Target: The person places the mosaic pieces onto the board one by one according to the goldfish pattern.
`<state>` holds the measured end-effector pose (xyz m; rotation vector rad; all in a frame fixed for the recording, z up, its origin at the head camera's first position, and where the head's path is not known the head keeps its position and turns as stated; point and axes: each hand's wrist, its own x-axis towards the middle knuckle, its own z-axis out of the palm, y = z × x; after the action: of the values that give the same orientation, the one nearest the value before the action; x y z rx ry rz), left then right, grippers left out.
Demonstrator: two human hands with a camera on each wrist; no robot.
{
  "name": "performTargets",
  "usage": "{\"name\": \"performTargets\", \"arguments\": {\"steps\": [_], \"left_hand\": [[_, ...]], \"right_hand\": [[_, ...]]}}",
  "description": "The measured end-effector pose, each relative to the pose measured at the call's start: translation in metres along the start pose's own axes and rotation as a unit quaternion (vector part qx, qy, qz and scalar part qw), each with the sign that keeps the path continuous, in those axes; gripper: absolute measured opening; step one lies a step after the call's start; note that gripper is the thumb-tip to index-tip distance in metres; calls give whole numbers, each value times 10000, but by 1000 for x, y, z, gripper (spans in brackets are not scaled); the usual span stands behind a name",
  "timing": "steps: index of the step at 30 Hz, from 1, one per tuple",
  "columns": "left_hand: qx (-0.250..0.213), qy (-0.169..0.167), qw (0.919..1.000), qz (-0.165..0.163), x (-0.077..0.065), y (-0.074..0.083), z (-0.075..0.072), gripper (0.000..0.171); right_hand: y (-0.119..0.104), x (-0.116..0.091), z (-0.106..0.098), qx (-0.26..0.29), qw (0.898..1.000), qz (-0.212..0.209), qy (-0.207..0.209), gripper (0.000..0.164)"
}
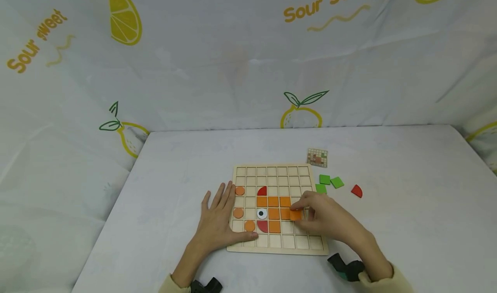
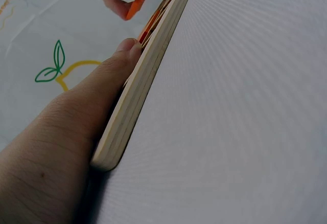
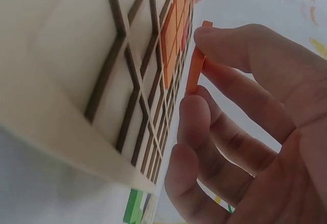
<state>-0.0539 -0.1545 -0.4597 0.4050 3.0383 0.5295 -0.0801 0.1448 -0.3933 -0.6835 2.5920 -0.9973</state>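
Observation:
A wooden grid board [image 1: 277,245] lies on the white table, partly filled with orange square tiles [image 1: 273,214], orange discs [image 1: 250,225], two red quarter-circle tiles [image 1: 262,226] and a white eye disc [image 1: 262,214]. My right hand [image 1: 330,215] pinches one orange square tile [image 3: 197,60] between thumb and fingers, just over the board, right of the orange row. The left hand [image 1: 215,224] rests at the board's left edge, fingers straight and spread, thumb lying over the lower left corner. In the left wrist view that thumb [image 2: 97,86] lies along the board's edge.
Right of the board lie several green square tiles [image 1: 337,182] and a loose red quarter-circle tile [image 1: 357,191]. A small pattern card [image 1: 317,158] sits behind the board's far right corner. A white cloth printed with lemons hangs behind the table.

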Motion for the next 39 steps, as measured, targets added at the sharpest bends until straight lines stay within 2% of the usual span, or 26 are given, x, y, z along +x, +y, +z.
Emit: {"name": "performTargets", "arguments": {"steps": [12, 28, 39], "left_hand": [[5, -17, 10000, -13, 0, 0, 0, 136], [29, 11, 10000, 14, -1, 0, 0, 137], [70, 27, 10000, 2, -1, 0, 0, 137]], "right_hand": [[-5, 3, 12, -180, 9991, -360, -109, 24], [-3, 2, 16, -360, 9988, -331, -84, 24], [-4, 0, 18, -207, 9990, -357, -146, 24]]}}
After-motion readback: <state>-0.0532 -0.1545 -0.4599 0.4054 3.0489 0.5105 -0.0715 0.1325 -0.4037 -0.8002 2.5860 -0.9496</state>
